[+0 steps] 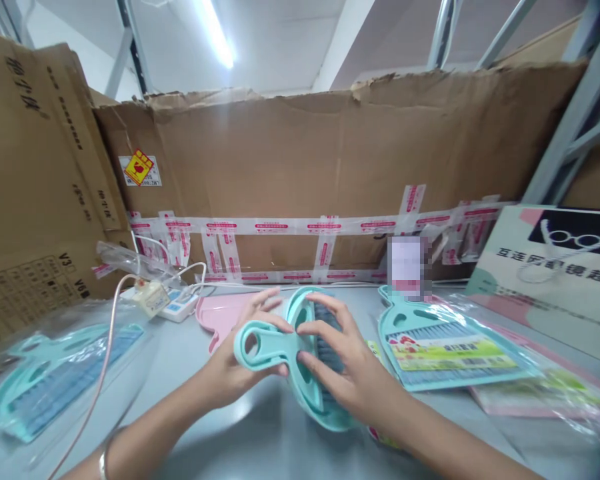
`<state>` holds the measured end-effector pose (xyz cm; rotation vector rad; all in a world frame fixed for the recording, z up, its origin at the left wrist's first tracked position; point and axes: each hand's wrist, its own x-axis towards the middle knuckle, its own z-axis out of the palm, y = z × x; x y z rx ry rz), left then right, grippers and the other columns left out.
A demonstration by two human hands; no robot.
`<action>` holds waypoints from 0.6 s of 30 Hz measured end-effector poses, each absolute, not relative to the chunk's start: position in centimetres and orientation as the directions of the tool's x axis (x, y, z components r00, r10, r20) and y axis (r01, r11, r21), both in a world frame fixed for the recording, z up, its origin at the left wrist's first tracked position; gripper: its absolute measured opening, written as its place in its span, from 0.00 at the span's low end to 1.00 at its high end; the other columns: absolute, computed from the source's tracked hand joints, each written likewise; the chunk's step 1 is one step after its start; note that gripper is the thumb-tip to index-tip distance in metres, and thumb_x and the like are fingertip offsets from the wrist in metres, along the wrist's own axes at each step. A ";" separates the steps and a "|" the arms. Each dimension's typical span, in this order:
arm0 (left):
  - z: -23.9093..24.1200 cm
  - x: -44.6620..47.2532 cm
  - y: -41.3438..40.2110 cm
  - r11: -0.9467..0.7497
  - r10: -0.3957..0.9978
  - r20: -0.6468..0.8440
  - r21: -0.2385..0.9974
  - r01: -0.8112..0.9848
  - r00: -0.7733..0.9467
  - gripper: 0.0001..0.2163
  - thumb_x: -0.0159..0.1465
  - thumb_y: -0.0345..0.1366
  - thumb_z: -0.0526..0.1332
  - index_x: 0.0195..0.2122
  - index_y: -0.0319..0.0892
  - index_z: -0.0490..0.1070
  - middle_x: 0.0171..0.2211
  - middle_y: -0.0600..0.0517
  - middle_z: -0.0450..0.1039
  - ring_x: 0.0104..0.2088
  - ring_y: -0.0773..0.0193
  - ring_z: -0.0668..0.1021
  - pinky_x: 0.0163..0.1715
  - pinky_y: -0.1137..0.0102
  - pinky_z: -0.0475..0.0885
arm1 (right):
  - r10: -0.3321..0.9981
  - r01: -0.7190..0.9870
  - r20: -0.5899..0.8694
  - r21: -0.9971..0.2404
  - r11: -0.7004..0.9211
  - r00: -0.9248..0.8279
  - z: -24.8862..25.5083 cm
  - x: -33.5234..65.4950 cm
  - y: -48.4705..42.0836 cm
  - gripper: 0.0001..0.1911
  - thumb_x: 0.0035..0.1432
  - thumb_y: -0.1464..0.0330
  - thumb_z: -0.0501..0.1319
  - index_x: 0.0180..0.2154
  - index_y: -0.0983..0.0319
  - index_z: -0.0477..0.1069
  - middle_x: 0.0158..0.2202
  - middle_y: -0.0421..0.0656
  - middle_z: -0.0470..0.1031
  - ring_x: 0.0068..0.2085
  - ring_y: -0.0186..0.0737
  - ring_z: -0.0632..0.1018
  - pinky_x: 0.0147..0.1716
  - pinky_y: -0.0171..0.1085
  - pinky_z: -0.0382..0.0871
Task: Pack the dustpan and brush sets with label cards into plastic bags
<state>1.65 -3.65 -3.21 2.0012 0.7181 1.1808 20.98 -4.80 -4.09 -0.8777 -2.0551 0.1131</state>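
Observation:
I hold a teal dustpan and brush set (300,363) upright over the grey table. My left hand (235,360) is closed around its looped handle, thumb on top. My right hand (343,363) presses its fingers against the pan's face and the blue-grey bristles. A pink dustpan (217,317) lies flat just behind my left hand.
A bagged teal dustpan set (60,377) lies at the left, another with a printed label (445,350) at the right on more packets. A power strip (177,307) with white cables sits behind. Taped cardboard (330,173) walls the back; a paper bag (555,280) leans at right.

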 end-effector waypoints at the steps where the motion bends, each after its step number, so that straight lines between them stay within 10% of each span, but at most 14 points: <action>1: -2.7 1.3 -3.6 -0.706 0.689 0.625 0.693 0.144 0.367 0.13 0.50 0.39 0.66 0.37 0.45 0.70 0.54 0.46 0.61 0.55 0.49 0.63 0.52 0.55 0.62 | 0.582 0.548 0.746 -0.354 0.758 -0.325 -3.7 21.3 -4.8 0.08 0.54 0.70 0.56 0.39 0.58 0.65 0.53 0.48 0.56 0.56 0.47 0.61 0.51 0.50 0.62; 5: -0.8 -1.3 -2.9 -0.821 0.553 0.829 0.524 0.226 0.086 0.10 0.55 0.39 0.62 0.37 0.45 0.66 0.51 0.46 0.63 0.51 0.54 0.69 0.46 0.59 0.68 | 0.374 0.622 0.911 -0.192 0.759 -0.176 -2.5 22.8 -3.3 0.09 0.53 0.74 0.56 0.39 0.61 0.65 0.54 0.50 0.54 0.58 0.46 0.58 0.55 0.47 0.58; 10: -0.6 -4.5 -1.2 -0.750 0.361 0.914 0.168 0.640 0.184 0.11 0.49 0.28 0.65 0.31 0.43 0.65 0.41 0.50 0.68 0.44 0.57 0.72 0.45 0.61 0.66 | 0.346 0.666 0.767 0.138 0.733 -0.540 -5.9 22.8 1.1 0.14 0.54 0.79 0.52 0.41 0.64 0.69 0.53 0.55 0.63 0.54 0.49 0.65 0.50 0.50 0.63; 18: -4.0 -5.1 1.4 -0.446 0.832 0.391 0.046 0.894 0.394 0.15 0.44 0.19 0.51 0.31 0.42 0.66 0.36 0.49 0.70 0.40 0.58 0.71 0.40 0.64 0.67 | 0.651 0.725 0.448 -0.010 0.688 -0.612 -8.5 22.8 3.0 0.28 0.49 0.83 0.51 0.50 0.57 0.66 0.49 0.44 0.71 0.49 0.40 0.71 0.51 0.44 0.61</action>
